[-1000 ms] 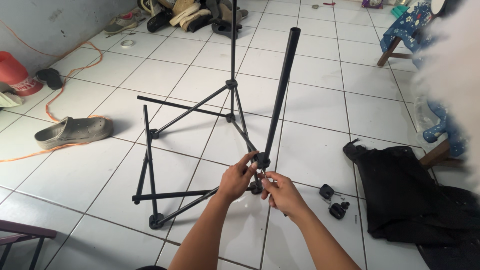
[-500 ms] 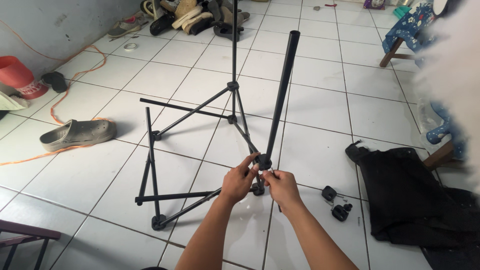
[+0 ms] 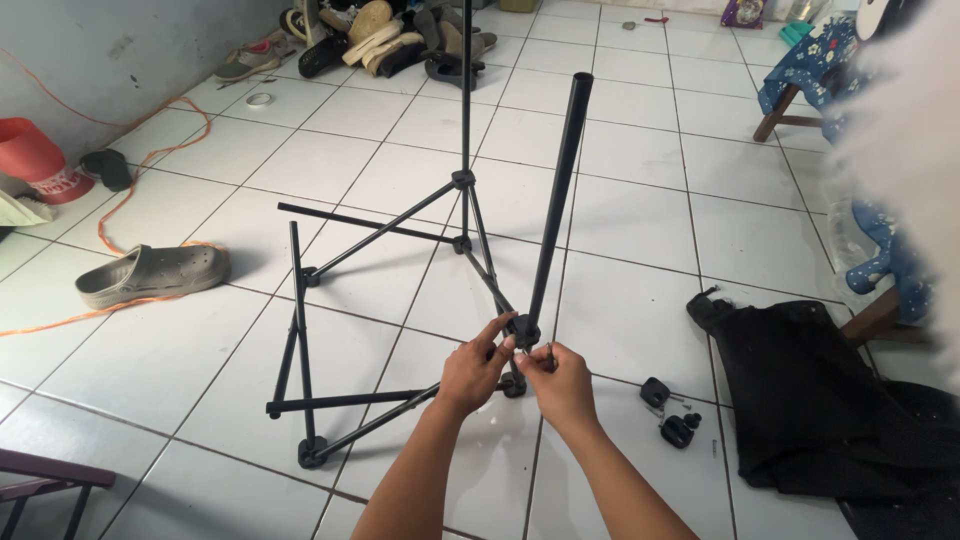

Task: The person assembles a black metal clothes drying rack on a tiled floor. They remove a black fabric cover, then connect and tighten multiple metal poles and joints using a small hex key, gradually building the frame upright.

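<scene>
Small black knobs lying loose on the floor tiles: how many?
2: one small black knob right of the right hand, the other black knob just below it. More may be hidden.

On the white tiled floor (image 3: 200, 150) lie a grey rubber clog (image 3: 152, 273), a long orange cord (image 3: 150, 165), a red plastic bucket (image 3: 30, 155), a pile of shoes (image 3: 385, 35), a black cloth bag (image 3: 820, 390) and two small black knobs (image 3: 668, 412).

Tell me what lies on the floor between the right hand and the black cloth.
Head view: small black clamp parts lie on the white tiles between the right hand and the black cloth.
</scene>
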